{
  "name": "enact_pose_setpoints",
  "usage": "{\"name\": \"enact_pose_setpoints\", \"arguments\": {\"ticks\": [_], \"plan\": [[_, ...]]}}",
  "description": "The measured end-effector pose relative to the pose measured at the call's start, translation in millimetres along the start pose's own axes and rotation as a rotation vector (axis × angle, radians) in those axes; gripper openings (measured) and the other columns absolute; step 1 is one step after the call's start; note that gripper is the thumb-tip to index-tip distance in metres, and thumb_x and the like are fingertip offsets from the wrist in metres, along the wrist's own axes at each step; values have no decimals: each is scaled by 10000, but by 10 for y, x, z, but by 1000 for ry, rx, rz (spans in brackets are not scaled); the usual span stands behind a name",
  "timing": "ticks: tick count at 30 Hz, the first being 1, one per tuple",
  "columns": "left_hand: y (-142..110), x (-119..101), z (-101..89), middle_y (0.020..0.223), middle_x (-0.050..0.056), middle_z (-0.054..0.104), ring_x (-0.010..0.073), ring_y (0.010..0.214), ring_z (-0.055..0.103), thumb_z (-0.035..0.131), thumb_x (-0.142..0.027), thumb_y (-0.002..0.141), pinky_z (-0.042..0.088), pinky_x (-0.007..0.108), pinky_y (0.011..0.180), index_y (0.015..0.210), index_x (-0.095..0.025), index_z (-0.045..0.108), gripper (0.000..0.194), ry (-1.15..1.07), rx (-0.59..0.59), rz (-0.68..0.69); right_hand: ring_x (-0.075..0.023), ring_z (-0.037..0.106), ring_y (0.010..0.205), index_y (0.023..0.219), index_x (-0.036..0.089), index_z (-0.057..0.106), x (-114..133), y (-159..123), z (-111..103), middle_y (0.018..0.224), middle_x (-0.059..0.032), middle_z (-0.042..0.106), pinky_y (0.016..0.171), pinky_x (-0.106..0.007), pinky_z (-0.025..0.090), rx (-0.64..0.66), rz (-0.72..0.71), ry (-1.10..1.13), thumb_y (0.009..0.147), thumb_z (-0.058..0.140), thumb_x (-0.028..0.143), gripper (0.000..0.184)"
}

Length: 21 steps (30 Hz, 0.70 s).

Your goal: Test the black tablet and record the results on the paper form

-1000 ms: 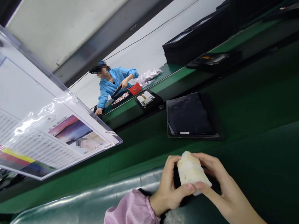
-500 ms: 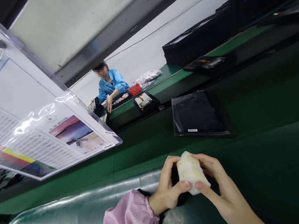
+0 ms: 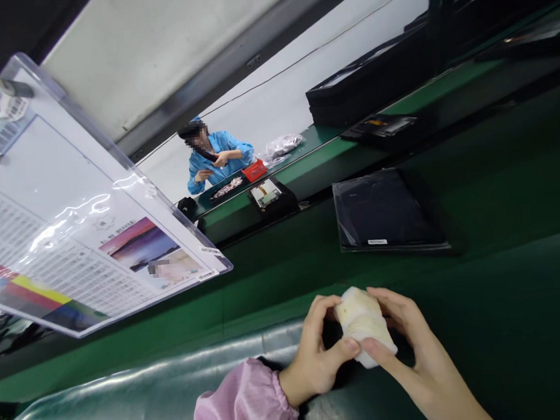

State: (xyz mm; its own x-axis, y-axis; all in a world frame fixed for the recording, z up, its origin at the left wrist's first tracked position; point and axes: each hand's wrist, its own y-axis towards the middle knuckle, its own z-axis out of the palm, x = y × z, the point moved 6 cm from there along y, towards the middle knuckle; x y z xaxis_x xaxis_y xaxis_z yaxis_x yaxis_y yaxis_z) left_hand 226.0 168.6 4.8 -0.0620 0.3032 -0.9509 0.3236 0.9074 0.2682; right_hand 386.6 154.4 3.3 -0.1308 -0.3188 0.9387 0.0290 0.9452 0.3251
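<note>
Both my hands hold a folded whitish cloth (image 3: pixel 362 324) just above the dark green bench at the bottom centre. My left hand (image 3: pixel 320 357), in a pink sleeve, pinches its left side between thumb and fingers. My right hand (image 3: pixel 409 346) grips its right side, thumb tip on the lower edge. A black tray (image 3: pixel 388 213) with a dark screen and a small white label lies on the green conveyor belt beyond my hands.
A clear plastic sheet holder (image 3: pixel 80 227) with printed instructions hangs at the left. A co-worker in a blue coat (image 3: pixel 217 160) sits at the far side, by a red box (image 3: pixel 255 169) and a small tray (image 3: pixel 271 194). Black trays (image 3: pixel 371 84) are stacked at the back right.
The black tray on the belt has slid to the right. The co-worker has raised both hands toward the chest. My hands keep their hold on the cloth, almost in the same place.
</note>
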Motion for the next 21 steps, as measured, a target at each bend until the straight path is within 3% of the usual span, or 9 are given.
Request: {"name": "enact_pose_setpoints", "arguments": {"ticks": [5, 14, 21], "plan": [[11, 32, 11, 1235, 85, 539, 258, 1117, 498, 776, -526, 847, 394, 415, 1001, 1383, -237, 533, 655, -22, 16, -1, -274, 659, 1166, 1369, 288, 461, 36, 12, -14, 1308, -106, 610, 931, -374, 604, -4, -20, -20, 966, 615, 528, 494], [62, -41, 71, 1366, 137, 574, 337, 1244, 549, 901, -487, 708, 404, 502, 1103, 1464, -218, 492, 901, -49, 106, -10, -253, 686, 1082, 1367, 281, 474, -5, 6, -30, 1276, -106, 624, 896, -356, 616, -35, -19, -47, 953, 625, 540, 512], [108, 56, 29, 1221, 126, 645, 290, 1079, 599, 886, -564, 682, 474, 460, 997, 1324, -176, 598, 804, 50, 13, -21, -295, 672, 1171, 1375, 254, 479, -188, 21, -21, 1343, -134, 610, 917, -352, 625, -40, 33, -16, 922, 649, 565, 576]]}}
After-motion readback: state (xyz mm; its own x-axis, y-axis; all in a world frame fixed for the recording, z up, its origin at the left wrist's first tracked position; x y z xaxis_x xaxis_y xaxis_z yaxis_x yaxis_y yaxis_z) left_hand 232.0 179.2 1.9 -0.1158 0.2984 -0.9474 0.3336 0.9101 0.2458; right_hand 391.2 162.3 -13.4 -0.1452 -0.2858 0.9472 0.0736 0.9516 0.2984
